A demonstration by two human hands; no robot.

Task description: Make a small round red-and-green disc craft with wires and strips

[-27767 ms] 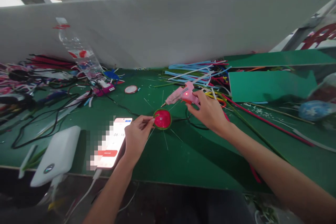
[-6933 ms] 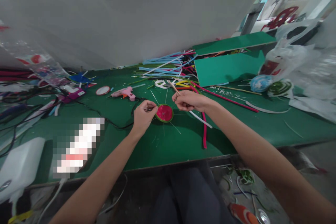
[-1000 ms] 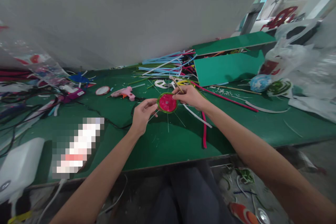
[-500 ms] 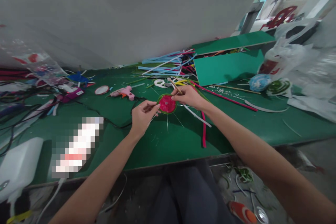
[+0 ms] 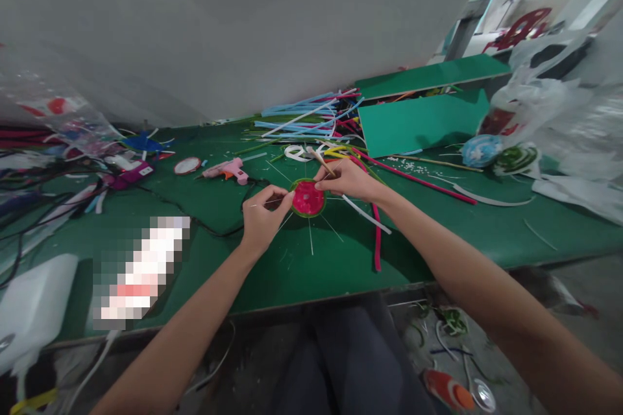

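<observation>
A round red disc with a green rim (image 5: 307, 198) lies on the green table (image 5: 341, 253), with thin white spokes sticking out around it. My left hand (image 5: 263, 217) pinches the disc's left edge and one thin white spoke. On the disc's right edge rests my right hand (image 5: 348, 179), closed around a thin wooden stick (image 5: 321, 162) that points up and to the left.
A pink glue gun (image 5: 228, 170) lies left of the disc, its black cord trailing across the table. Coloured strips (image 5: 311, 120) are piled behind. A green box (image 5: 423, 123) and plastic bags (image 5: 549, 117) sit right. A phone (image 5: 141, 266) and white power bank (image 5: 29, 305) lie at left.
Both hands brought the disc slightly down toward the table, and the left hand's fingers shifted along its left edge. The glue gun and the other objects stayed put.
</observation>
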